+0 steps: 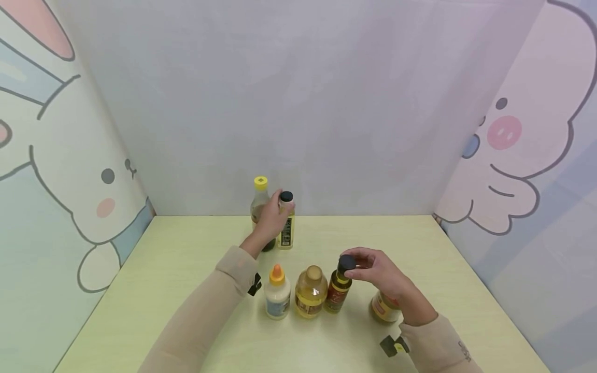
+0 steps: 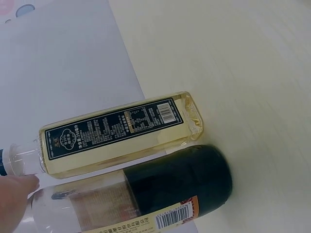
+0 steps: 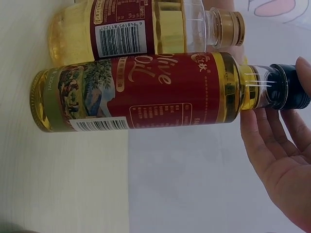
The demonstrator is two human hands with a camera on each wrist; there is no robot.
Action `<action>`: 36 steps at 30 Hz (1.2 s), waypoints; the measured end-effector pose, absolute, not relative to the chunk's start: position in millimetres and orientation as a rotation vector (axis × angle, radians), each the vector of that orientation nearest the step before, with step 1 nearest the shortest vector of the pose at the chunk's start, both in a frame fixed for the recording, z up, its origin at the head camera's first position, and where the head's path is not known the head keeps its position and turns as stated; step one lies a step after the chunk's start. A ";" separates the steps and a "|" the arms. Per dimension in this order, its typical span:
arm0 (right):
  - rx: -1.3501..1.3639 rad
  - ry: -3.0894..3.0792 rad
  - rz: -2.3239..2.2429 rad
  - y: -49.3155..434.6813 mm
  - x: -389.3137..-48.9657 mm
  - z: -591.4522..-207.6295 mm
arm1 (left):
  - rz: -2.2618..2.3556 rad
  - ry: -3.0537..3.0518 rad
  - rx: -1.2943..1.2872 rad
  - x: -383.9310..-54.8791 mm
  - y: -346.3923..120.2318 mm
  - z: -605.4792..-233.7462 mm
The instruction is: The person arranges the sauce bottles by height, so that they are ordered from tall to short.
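My left hand [image 1: 274,215] is at the back, its thumb and fingers round the neck of a clear rectangular bottle [image 2: 116,131] of pale yellow liquid with a black cap. Beside that bottle stands a taller yellow-capped bottle [image 1: 259,199] with dark liquid, partly behind the hand. At the front right, my right hand [image 1: 380,269] grips an olive oil bottle [image 3: 160,92] by its black cap and neck, thumb on one side and fingers on the other. The olive oil bottle has a dark red label and stands close beside a round yellow-liquid bottle [image 1: 311,292] with a tan cap.
A white bottle [image 1: 278,299] with an orange nozzle cap stands left of the round bottle. Under the right wrist is a labelled jar [image 1: 383,310], partly covered. The pale tabletop [image 1: 186,243] ends at a plain back wall [image 1: 289,103], with cartoon-printed panels on both sides.
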State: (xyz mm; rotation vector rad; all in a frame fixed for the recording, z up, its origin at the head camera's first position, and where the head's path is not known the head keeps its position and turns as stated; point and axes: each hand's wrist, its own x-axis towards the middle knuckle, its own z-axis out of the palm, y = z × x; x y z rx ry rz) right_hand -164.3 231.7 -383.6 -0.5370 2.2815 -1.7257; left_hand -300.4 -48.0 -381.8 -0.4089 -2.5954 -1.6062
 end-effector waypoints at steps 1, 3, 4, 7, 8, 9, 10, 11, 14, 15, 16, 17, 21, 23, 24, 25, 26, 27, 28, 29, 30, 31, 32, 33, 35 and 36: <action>-0.535 2.283 -1.723 231.7 -164.3 -383.6 | -1.608 -2.598 -0.409 -299.2 -48.2 -382.6; -0.532 2.281 -1.724 231.7 -164.7 -384.0 | -1.613 -2.598 -0.408 -297.2 -48.7 -384.3; -0.523 2.283 -1.724 231.6 -164.9 -384.0 | -1.617 -2.597 -0.408 -296.3 -49.3 -385.4; -0.500 2.285 -1.726 230.9 -165.3 -383.9 | -1.633 -2.592 -0.417 -292.8 -52.0 -388.2; -0.500 2.287 -1.725 230.7 -165.6 -384.2 | -1.638 -2.587 -0.421 -291.3 -53.0 -388.8; -0.498 2.288 -1.725 230.5 -165.6 -384.1 | -1.643 -2.583 -0.429 -289.6 -54.1 -389.3; -0.498 2.291 -1.722 230.4 -165.7 -384.3 | -1.643 -2.580 -0.437 -287.5 -55.3 -389.5; -0.500 2.290 -1.723 230.2 -165.7 -384.4 | -1.647 -2.574 -0.444 -285.5 -56.1 -389.6; -0.495 2.287 -1.724 230.0 -165.7 -384.8 | -1.669 -2.553 -0.463 -279.8 -57.9 -389.7; -0.493 2.287 -1.725 230.0 -165.7 -384.8 | -1.668 -2.553 -0.471 -277.9 -58.3 -389.7; -0.485 2.288 -1.727 229.9 -165.5 -384.7 | -1.672 -2.551 -0.481 -276.1 -58.6 -389.6; -0.474 2.289 -1.729 229.6 -165.3 -384.5 | -1.680 -2.547 -0.491 -274.3 -58.9 -389.6; -0.471 2.298 -1.728 229.6 -165.4 -384.2 | -1.694 -2.527 -0.528 -269.8 -60.2 -392.1; -0.468 2.298 -1.727 229.7 -165.4 -383.8 | -1.713 -2.504 -0.542 -268.2 -60.9 -393.5; -0.473 2.298 -1.725 230.0 -165.6 -383.6 | -1.720 -2.493 -0.549 -267.4 -61.2 -394.1; -0.473 2.299 -1.723 230.1 -165.5 -383.2 | -1.729 -2.482 -0.554 -266.3 -61.4 -394.4; -0.472 2.300 -1.722 230.2 -165.5 -382.9 | -1.747 -2.470 -0.560 -265.0 -61.6 -394.6; -0.478 2.302 -1.717 230.5 -165.4 -382.7 | -1.760 -2.461 -0.566 -263.8 -61.8 -394.8; -0.482 2.302 -1.714 230.6 -165.4 -382.7 | -1.777 -2.452 -0.569 -262.6 -62.0 -394.8; -0.482 2.302 -1.714 230.6 -165.2 -382.6 | -1.796 -2.440 -0.574 -261.7 -62.3 -395.0; -0.483 2.304 -1.713 230.6 -165.2 -382.6 | -1.820 -2.428 -0.577 -260.8 -62.5 -395.2; -0.484 2.306 -1.711 230.6 -165.1 -382.8 | -1.846 -2.417 -0.577 -260.0 -62.7 -395.5; -0.485 2.307 -1.710 230.8 -165.1 -382.9 | -1.870 -2.406 -0.580 -259.0 -63.2 -396.1; -0.485 2.307 -1.710 231.0 -165.2 -383.1 | -1.883 -2.398 -0.583 -258.4 -63.7 -396.6; -0.488 2.309 -1.711 231.2 -165.3 -383.6 | -1.914 -2.387 -0.579 -256.9 -64.9 -398.2; -0.491 2.309 -1.711 231.3 -165.4 -383.8 | -1.919 -2.392 -0.571 -256.0 -65.7 -398.9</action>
